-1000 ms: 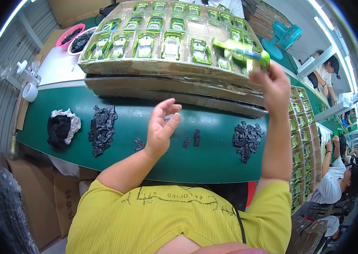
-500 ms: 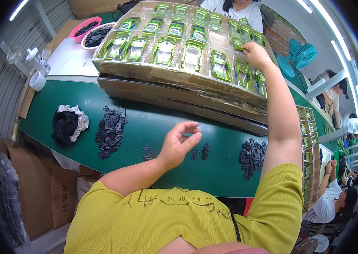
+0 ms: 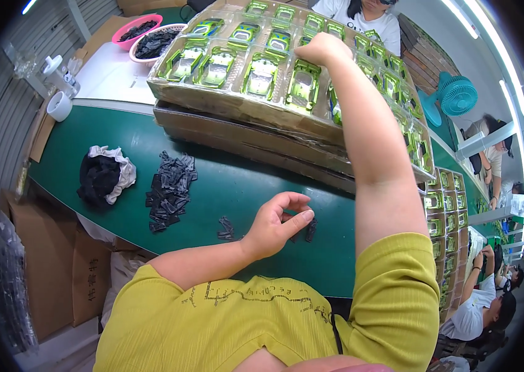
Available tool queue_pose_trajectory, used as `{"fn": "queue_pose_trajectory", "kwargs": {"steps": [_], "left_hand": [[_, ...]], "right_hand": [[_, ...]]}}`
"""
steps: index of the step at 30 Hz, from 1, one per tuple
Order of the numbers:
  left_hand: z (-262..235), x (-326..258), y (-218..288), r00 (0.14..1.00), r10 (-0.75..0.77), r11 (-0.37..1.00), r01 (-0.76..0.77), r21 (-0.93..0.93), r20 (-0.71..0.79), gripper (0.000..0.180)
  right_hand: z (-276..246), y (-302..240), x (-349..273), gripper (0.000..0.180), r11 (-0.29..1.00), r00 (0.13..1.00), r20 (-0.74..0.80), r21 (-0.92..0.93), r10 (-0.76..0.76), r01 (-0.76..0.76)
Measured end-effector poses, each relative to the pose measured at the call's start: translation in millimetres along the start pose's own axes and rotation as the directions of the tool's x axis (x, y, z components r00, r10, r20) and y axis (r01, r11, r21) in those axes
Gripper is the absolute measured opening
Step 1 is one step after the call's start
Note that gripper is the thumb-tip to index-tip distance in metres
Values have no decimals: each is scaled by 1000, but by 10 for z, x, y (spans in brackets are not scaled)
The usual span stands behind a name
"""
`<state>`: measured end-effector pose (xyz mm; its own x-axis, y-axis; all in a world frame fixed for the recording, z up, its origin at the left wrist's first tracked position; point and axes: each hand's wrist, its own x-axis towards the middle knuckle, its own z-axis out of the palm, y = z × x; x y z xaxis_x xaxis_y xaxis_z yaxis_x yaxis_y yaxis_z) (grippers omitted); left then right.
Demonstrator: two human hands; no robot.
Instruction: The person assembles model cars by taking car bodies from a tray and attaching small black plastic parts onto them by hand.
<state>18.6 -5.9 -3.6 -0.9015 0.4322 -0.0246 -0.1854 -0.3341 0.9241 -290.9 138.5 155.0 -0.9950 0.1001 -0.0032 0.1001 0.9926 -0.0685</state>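
Over the tray (image 3: 225, 102), my right hand (image 3: 324, 49) reaches among green shells (image 3: 260, 77).
I cannot tell whether it pinches one; my forearm (image 3: 377, 149) blocks several from view. My left hand (image 3: 279, 226) curls over the table (image 3: 107, 127), thumb and fingers parted, beside black pieces (image 3: 310, 232). Leftward lie a black heap (image 3: 172, 192) and a cloth bundle (image 3: 97, 177); beyond the tray are a person (image 3: 380, 28) and a fan (image 3: 457, 95).

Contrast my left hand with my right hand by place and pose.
The left hand is over the green table; the right hand is farther out, at the tray of green car bodies. The left hand shows a gap between thumb and fingers; the right hand's grip is hidden. Both are bare.
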Motion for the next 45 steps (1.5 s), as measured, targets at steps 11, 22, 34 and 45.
{"fn": "queue_pose_trajectory", "kwargs": {"steps": [11, 22, 34, 45], "left_hand": [[-24, 83, 2, 999, 26, 995, -22, 97, -38, 41], [-89, 168, 152, 467, 875, 240, -644, 726, 125, 79], [-216, -418, 222, 786, 501, 426, -589, 687, 362, 26], [-351, -722, 118, 982, -186, 649, 92, 755, 40, 22]], "right_hand": [[-138, 546, -171, 31, 321, 972, 85, 934, 221, -155], [-164, 1470, -2418, 25, -230, 987, 64, 968, -144, -96], [1198, 1302, -3656, 28, 153, 864, 417, 909, -281, -389], [1646, 892, -3733, 25, 944, 962, -246, 276, -114, 183]]}}
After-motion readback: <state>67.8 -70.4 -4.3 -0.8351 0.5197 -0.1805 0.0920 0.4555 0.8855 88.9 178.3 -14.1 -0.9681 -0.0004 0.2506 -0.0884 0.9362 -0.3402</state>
